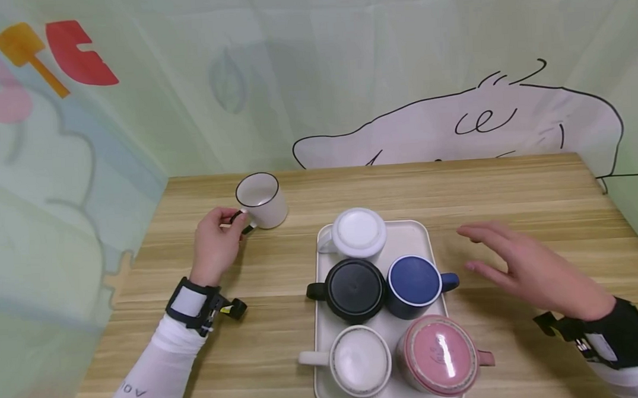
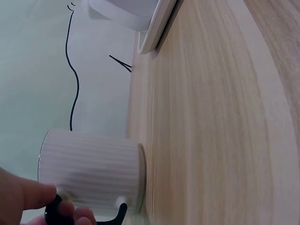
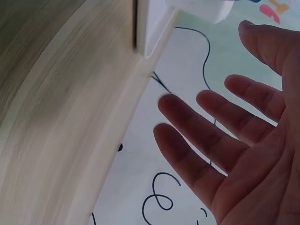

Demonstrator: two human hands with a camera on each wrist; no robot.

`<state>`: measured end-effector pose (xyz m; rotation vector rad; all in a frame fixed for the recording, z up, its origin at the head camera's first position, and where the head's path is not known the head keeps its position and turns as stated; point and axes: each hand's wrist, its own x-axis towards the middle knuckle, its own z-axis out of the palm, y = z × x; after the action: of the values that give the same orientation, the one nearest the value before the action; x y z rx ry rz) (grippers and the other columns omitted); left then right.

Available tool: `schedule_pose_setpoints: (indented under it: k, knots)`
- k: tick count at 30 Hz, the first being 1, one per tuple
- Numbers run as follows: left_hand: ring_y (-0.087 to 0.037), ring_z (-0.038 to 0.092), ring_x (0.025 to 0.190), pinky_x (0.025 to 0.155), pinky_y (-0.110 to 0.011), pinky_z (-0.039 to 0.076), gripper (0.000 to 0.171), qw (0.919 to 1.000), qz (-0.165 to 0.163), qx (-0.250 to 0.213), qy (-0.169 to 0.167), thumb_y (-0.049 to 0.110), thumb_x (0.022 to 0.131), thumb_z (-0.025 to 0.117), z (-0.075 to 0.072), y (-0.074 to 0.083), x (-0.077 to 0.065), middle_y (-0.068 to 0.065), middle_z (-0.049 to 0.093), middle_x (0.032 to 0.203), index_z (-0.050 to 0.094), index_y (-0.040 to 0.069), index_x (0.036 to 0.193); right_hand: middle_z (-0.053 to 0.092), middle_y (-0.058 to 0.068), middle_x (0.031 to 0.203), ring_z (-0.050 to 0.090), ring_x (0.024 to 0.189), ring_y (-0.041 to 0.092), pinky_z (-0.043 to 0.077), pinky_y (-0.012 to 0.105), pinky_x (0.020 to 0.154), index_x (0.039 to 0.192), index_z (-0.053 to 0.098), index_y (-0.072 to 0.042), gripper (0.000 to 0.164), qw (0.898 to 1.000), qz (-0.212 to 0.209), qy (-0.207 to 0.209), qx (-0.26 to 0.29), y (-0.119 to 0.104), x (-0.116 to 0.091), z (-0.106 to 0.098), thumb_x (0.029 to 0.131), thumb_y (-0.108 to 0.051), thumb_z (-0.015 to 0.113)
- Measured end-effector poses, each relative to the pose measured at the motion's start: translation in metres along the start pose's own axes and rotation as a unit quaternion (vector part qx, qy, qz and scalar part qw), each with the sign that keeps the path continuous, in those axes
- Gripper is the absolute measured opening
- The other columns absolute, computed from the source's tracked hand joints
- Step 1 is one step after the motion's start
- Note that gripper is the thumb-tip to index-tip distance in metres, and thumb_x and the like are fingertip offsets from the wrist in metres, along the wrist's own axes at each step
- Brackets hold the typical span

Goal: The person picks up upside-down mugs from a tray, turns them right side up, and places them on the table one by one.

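A white ribbed mug (image 1: 268, 208) with a dark rim stands upright at the table's back left. My left hand (image 1: 217, 244) pinches its black handle (image 2: 61, 212) between thumb and fingers. To the right of the tray, my right hand (image 1: 520, 267) hovers with fingers loosely extended, holding nothing. On the pale tray (image 1: 406, 237) several mugs sit upside down: a white mug (image 1: 359, 231) at the back, a black mug (image 1: 356, 290) and a blue mug (image 1: 414, 281) in the middle, a cream mug (image 1: 360, 361) and a pink mug (image 1: 440, 355) in front.
The wooden table (image 1: 484, 192) runs back to a printed curtain (image 1: 345, 61) with cartoon drawings. Several mug handles stick out past the tray's left and right edges.
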<state>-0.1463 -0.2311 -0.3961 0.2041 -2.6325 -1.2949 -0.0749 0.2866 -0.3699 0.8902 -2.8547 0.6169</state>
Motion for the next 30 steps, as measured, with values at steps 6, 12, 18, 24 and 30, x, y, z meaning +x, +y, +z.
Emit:
schedule_pose_setpoints:
  k: [6, 12, 18, 24, 30]
  knots:
    - [-0.035, 0.071, 0.082, 0.059, -0.019, 0.050, 0.035, 0.9998, 0.000, -0.007, -0.017, 0.022, 0.107, 0.066, -0.005, 0.000, -0.003, -0.022, 0.068, 0.114, 0.064, -0.005, 0.128, 0.069, 0.006, 0.130, 0.070, 0.105, 0.018, 0.062, 0.046, 0.083, 0.146, 0.060, -0.010, 0.062, 0.999, -0.032, 0.007, 0.004, -0.005, -0.001, 0.000, 0.091, -0.015, 0.086]
    - [-0.030, 0.067, 0.088, 0.069, -0.020, 0.051, 0.050, 0.9998, 0.000, 0.006, -0.020, 0.031, 0.106, 0.067, -0.013, 0.001, -0.008, -0.023, 0.062, 0.127, 0.057, -0.005, 0.140, 0.070, 0.004, 0.131, 0.071, 0.103, 0.016, 0.062, 0.044, 0.082, 0.146, 0.061, -0.012, 0.063, 0.999, -0.046, 0.010, 0.005, -0.010, -0.002, 0.001, 0.089, -0.015, 0.087]
    - [-0.030, 0.061, 0.089, 0.070, -0.031, 0.050, 0.054, 0.9984, 0.032, 0.045, 0.013, 0.034, 0.106, 0.067, -0.019, 0.012, -0.020, -0.022, 0.056, 0.131, 0.055, -0.004, 0.143, 0.071, 0.004, 0.129, 0.071, 0.102, 0.014, 0.062, 0.043, 0.081, 0.144, 0.062, -0.011, 0.058, 0.999, -0.047, 0.005, 0.003, -0.015, -0.002, 0.000, 0.091, -0.016, 0.086]
    - [-0.031, 0.063, 0.092, 0.073, -0.035, 0.050, 0.048, 0.9942, 0.089, 0.054, 0.027, 0.026, 0.104, 0.072, -0.019, 0.028, -0.032, -0.020, 0.057, 0.130, 0.058, -0.004, 0.138, 0.071, 0.002, 0.129, 0.070, 0.102, 0.012, 0.063, 0.040, 0.081, 0.144, 0.063, -0.011, 0.055, 0.999, -0.046, 0.000, 0.004, -0.017, -0.002, 0.000, 0.093, -0.017, 0.084]
    - [-0.031, 0.063, 0.095, 0.071, -0.034, 0.049, 0.039, 0.9865, 0.153, 0.057, 0.013, 0.014, 0.100, 0.076, -0.016, 0.042, -0.043, -0.018, 0.060, 0.126, 0.062, -0.003, 0.132, 0.070, 0.002, 0.130, 0.070, 0.103, 0.012, 0.063, 0.041, 0.082, 0.144, 0.063, -0.011, 0.054, 0.999, -0.048, -0.004, 0.003, -0.019, -0.002, 0.002, 0.095, -0.018, 0.083]
